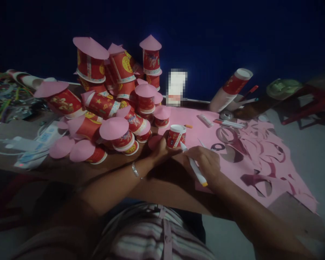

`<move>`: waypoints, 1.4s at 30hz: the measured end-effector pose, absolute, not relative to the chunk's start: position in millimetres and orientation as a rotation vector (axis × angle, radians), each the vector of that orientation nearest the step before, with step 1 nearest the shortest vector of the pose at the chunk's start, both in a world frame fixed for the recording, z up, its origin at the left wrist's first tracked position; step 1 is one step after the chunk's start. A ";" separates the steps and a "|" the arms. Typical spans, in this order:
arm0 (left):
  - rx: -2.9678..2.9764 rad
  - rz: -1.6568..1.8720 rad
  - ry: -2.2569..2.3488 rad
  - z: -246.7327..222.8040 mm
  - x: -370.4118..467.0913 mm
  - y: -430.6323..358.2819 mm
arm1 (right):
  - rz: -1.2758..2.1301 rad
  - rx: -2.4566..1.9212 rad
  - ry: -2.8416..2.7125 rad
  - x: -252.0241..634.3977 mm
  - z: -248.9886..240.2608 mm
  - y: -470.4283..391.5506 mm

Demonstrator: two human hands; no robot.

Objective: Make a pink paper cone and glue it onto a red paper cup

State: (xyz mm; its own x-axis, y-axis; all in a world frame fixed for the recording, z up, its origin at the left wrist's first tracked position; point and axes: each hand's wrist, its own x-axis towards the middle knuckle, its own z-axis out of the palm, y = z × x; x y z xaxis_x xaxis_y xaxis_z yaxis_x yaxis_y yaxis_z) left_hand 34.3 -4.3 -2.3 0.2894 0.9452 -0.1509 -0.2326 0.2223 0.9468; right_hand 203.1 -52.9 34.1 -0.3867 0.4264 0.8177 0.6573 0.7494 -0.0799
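Note:
My left hand [162, 151] holds a red paper cup [173, 139] with a white rim, its fingers round the lower left side. In my right hand [207, 162] is a white marker [197, 172] with a yellow end, gripped like a pen. The marker's tip is at the cup's lower right side; whether it touches cannot be made out. To the left stand and lie several red paper cups with pink paper cones on them, such as the cup with a cone [116, 133]. An orange pen cap [188, 126] lies just behind the held cup.
Pink paper sheets [189, 115] and cut scraps [271, 148] cover the right side. A tall stack of cups [234, 86] leans at the back right, near several pens [230, 124] and a tape roll [226, 115]. A white power strip [36, 146] with cables lies at the left.

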 end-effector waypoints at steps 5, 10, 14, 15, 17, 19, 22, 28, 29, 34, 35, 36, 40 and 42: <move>0.809 0.994 0.685 -2.6 37.0 -6.7 | -0.285 -0.876 -1.877 209.5 34.6 -48.8; 0.717 0.957 0.547 -1.9 34.8 -7.8 | -0.254 -0.910 -1.892 215.9 20.9 -43.6; 0.693 0.934 0.509 -0.6 30.8 -8.2 | -0.265 -0.905 -1.936 215.0 11.3 -41.5; 0.688 0.925 0.500 -0.8 30.2 -8.0 | -0.269 -0.891 -1.951 213.6 9.9 -41.2; 0.677 0.906 0.493 -1.7 29.8 -7.1 | -0.286 -0.870 -1.983 209.8 7.3 -41.2; 0.659 0.895 0.510 -2.4 30.4 -5.8 | -0.298 -0.881 -1.992 205.9 4.1 -41.6; 0.624 0.951 0.518 -1.9 32.6 -4.1 | -0.288 -0.899 -1.976 203.0 -2.2 -42.4; 0.671 1.007 0.553 0.3 34.0 -2.4 | -0.275 -0.845 -2.038 209.8 -11.2 -40.9; 0.680 1.001 0.574 0.5 33.6 -2.2 | -0.268 -0.837 -2.043 211.0 -11.8 -40.4; 0.610 0.972 0.555 3.4 31.8 -1.5 | -0.271 -0.779 -2.047 211.9 -12.4 -38.2; 0.586 0.969 0.544 4.2 31.7 -1.4 | -0.249 -0.784 -2.047 211.1 -12.3 -38.0; 0.563 0.972 0.532 4.8 31.6 -1.4 | -0.225 -0.796 -2.039 210.0 -12.2 -37.9; 0.507 1.003 0.486 5.3 31.0 -1.3 | -0.150 -0.866 -1.955 205.1 -11.3 -36.6; 0.512 0.994 0.480 4.4 30.1 -0.9 | -0.107 -0.871 -1.921 203.5 -10.6 -35.2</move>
State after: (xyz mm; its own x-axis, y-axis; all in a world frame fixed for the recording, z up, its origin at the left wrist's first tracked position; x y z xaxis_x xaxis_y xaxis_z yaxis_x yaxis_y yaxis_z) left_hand 30.1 -0.9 4.4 0.4625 0.8746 -0.1452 -0.6576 0.4483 0.6054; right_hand 203.5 -35.2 -10.6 -0.2573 0.5248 0.8114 0.6118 0.7384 -0.2836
